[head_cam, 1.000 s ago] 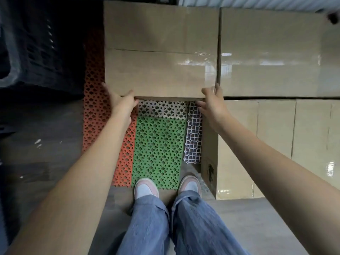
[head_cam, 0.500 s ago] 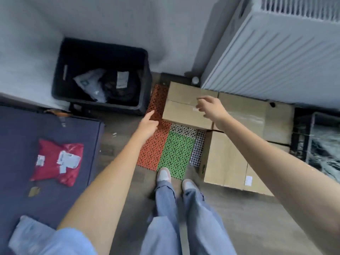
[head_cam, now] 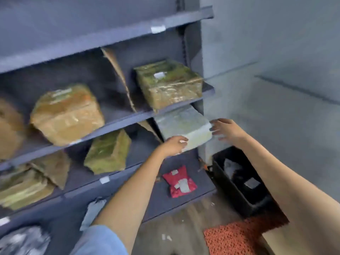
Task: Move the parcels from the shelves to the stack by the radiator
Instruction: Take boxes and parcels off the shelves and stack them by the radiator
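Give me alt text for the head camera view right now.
Both hands reach for a pale parcel at the right end of a dark shelf unit: the left hand at its front corner, the right hand by its right side. Brown wrapped parcels fill the other shelves.

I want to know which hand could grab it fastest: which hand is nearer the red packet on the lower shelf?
Left. The left hand is above the red packet, on the pale parcel's front corner. The right hand is farther right, at the parcel's other end.
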Action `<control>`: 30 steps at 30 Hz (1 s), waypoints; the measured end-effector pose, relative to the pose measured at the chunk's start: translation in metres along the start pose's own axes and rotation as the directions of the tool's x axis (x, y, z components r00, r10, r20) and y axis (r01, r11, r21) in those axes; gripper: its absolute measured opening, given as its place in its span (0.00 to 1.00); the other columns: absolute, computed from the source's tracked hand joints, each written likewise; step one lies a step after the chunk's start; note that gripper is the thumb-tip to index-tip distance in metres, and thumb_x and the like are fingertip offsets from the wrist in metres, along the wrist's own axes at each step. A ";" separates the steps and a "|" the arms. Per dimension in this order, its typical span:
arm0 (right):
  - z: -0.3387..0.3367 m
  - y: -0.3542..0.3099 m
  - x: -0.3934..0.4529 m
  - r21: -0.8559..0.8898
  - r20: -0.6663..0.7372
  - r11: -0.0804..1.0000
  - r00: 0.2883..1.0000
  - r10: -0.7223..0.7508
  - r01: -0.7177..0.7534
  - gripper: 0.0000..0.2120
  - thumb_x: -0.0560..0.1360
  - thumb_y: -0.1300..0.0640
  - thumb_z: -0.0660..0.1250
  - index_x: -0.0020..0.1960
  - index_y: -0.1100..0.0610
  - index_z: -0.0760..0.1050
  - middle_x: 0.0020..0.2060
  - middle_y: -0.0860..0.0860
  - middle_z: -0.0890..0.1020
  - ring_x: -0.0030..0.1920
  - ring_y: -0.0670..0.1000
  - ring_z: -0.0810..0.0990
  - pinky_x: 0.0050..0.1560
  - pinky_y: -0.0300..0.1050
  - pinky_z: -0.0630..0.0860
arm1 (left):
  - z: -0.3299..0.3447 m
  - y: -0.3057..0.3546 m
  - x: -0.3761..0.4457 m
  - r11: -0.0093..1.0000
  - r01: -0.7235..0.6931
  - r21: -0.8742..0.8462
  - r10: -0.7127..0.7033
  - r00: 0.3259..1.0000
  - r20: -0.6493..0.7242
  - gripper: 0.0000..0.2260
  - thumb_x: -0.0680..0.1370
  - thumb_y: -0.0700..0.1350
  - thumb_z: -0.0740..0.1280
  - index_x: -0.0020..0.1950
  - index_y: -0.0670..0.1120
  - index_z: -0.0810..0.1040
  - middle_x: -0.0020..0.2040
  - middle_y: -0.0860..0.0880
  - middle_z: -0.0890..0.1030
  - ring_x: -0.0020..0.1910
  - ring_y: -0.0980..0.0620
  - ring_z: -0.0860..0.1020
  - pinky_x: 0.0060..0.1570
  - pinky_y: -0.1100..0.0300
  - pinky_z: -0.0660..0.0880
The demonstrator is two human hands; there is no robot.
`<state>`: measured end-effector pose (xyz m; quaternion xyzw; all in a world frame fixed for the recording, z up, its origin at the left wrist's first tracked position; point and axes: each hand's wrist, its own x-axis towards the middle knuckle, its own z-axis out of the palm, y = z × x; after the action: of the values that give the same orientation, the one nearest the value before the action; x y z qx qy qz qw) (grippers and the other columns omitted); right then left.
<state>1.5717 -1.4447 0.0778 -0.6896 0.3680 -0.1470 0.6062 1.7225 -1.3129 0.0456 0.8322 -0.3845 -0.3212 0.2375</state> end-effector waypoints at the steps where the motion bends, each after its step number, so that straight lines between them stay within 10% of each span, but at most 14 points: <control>1: 0.023 -0.024 -0.003 -0.026 0.061 0.999 0.997 -0.045 0.047 0.17 0.80 0.54 0.56 0.65 0.60 0.70 0.50 0.55 0.78 0.48 0.52 0.75 0.46 0.44 0.71 | -0.031 -0.015 -0.028 0.999 0.036 -0.017 -0.037 0.997 -0.073 0.15 0.81 0.44 0.57 0.67 0.42 0.72 0.55 0.43 0.76 0.46 0.48 0.77 0.39 0.65 0.73; 4: 0.101 -0.090 -0.022 -0.088 0.255 0.976 0.952 -0.171 0.199 0.17 0.80 0.50 0.58 0.65 0.57 0.71 0.59 0.57 0.78 0.53 0.53 0.76 0.56 0.50 0.71 | -0.115 -0.061 -0.119 0.978 0.120 -0.172 -0.167 0.942 -0.290 0.16 0.82 0.48 0.55 0.65 0.43 0.71 0.54 0.46 0.75 0.47 0.51 0.75 0.35 0.65 0.69; 7: 0.191 -0.150 -0.061 -0.109 0.408 0.922 0.863 -0.299 0.371 0.16 0.80 0.53 0.59 0.64 0.60 0.72 0.59 0.60 0.78 0.51 0.54 0.75 0.45 0.44 0.73 | -0.179 -0.110 -0.220 0.943 0.150 -0.297 -0.281 0.839 -0.466 0.18 0.82 0.48 0.55 0.70 0.43 0.67 0.58 0.44 0.75 0.49 0.50 0.75 0.39 0.60 0.68; 15: 0.441 -0.240 -0.213 -0.043 0.787 0.758 0.489 -0.375 0.650 0.15 0.81 0.52 0.55 0.64 0.53 0.72 0.55 0.52 0.78 0.53 0.51 0.77 0.54 0.48 0.74 | -0.260 -0.251 -0.508 0.865 0.182 -0.467 -0.493 0.475 -0.729 0.16 0.82 0.45 0.56 0.69 0.44 0.70 0.62 0.44 0.76 0.58 0.44 0.77 0.58 0.52 0.70; 18: 0.535 -0.241 -0.270 0.004 0.838 0.736 0.399 -0.372 0.677 0.15 0.80 0.53 0.56 0.66 0.53 0.71 0.59 0.51 0.76 0.55 0.50 0.75 0.51 0.45 0.74 | -0.269 -0.305 -0.592 0.854 0.183 -0.488 -0.519 0.372 -0.770 0.15 0.82 0.41 0.55 0.67 0.39 0.71 0.55 0.43 0.74 0.49 0.49 0.77 0.44 0.57 0.74; 24: 0.682 -0.217 -0.320 0.008 0.800 0.832 0.495 -0.338 0.555 0.21 0.79 0.57 0.59 0.71 0.56 0.64 0.68 0.55 0.69 0.66 0.56 0.69 0.60 0.50 0.70 | -0.293 -0.401 -0.673 0.820 0.309 -0.483 -0.571 0.374 -0.731 0.16 0.82 0.38 0.54 0.70 0.39 0.69 0.67 0.39 0.73 0.51 0.52 0.75 0.25 0.78 0.68; 30: 0.720 -0.210 -0.270 0.006 0.597 0.904 0.723 -0.347 0.428 0.27 0.78 0.59 0.59 0.75 0.60 0.55 0.73 0.57 0.63 0.71 0.58 0.64 0.70 0.48 0.62 | -0.343 -0.472 -0.629 0.867 0.295 -0.402 -0.499 0.495 -0.711 0.14 0.81 0.39 0.57 0.66 0.41 0.73 0.56 0.45 0.76 0.52 0.52 0.71 0.32 0.76 0.69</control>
<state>1.9230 -0.7367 0.1822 -0.8008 0.0197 -0.0268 0.5981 1.8853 -0.4843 0.1969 0.9184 0.0059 -0.0032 0.3957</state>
